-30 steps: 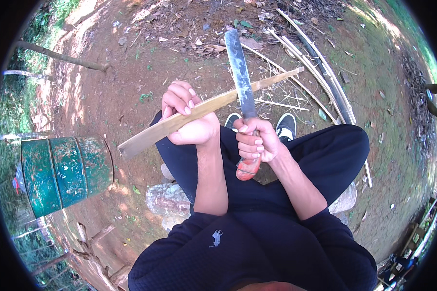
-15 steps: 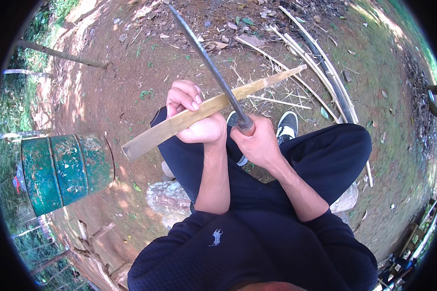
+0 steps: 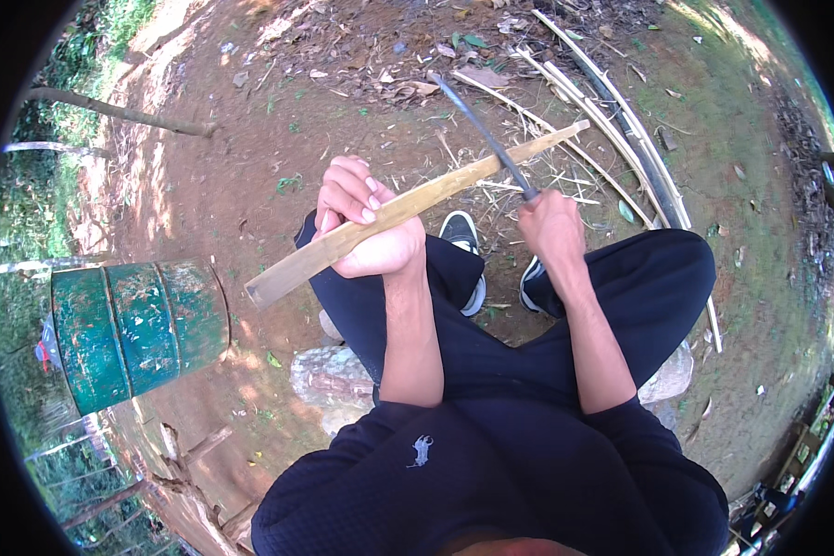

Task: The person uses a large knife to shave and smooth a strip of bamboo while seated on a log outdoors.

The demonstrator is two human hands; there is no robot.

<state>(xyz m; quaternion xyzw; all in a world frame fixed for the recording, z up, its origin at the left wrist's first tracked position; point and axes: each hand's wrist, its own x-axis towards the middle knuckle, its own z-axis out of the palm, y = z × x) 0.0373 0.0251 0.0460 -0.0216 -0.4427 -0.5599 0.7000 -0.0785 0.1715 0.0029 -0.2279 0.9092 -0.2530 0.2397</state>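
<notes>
The ground [image 3: 195,199], brown soil with patches of green, spread widest, reaching to leaf litter at the far side. On it, at the near side, sat the person, knees apart, in dark trousers [image 3: 639,278] and a dark top [image 3: 519,463] with a small pale motif on the chest. A green drum [image 3: 144,329], ribbed and scuffed, lay on its side at the left. A pale, rough log [image 3: 329,375] showed beside the person's left thigh, and another stretch of it showed past the right one.

Long strips [image 3: 612,120], mostly pale with one dark length among them, lay in a curved bundle at the far right. The slat [image 3: 435,193] slanted above the ground from near left to far right, its broad end out to the left of both hands and its narrow end beyond the right hand. The knife [image 3: 484,130] crossed it between the two hands, its blade pointing far and left; whether the edge bit into the wood, I could not tell.

The left hand [image 3: 385,253] held the slat, palm turned up beneath it and fingers curled over from the far side. The right hand [image 3: 554,227] was closed on the knife's handle, just nearer than the slat and apart from it. Dark shoes [image 3: 461,232] with white trim showed between the knees. Thin shavings [image 3: 551,176] lay scattered farther off.
</notes>
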